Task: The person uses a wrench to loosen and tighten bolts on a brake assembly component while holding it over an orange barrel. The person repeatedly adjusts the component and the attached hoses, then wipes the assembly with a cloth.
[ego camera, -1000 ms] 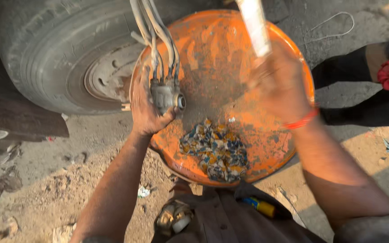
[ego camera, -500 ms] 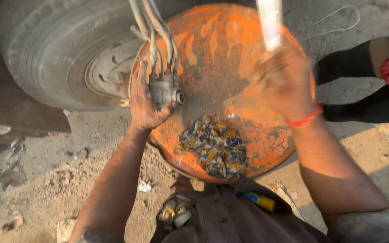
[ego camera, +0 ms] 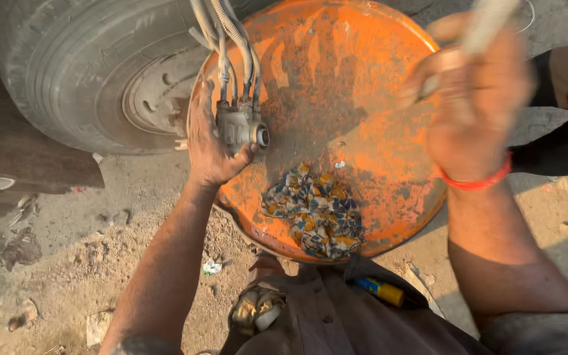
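Two bare hands work over a round orange drum lid [ego camera: 336, 85], rusty and scuffed, seen from the head camera. At nine o'clock on the lid the left hand [ego camera: 210, 146] curls its fingers and thumb around a grey metal valve block [ego camera: 239, 126], pressing it against the lid's rim. Several braided hoses [ego camera: 226, 33] rise from the block toward twelve o'clock. At two o'clock the right hand [ego camera: 474, 105], blurred, is clenched about a pale rod-like tool [ego camera: 488, 25] held above the lid; a red band [ego camera: 476, 181] circles its wrist. A patterned blue and yellow rag [ego camera: 313, 210] lies on the lid at six o'clock. A large truck tyre [ego camera: 93, 66] stands at ten o'clock, just beside the lid, on dusty ground [ego camera: 67, 263].
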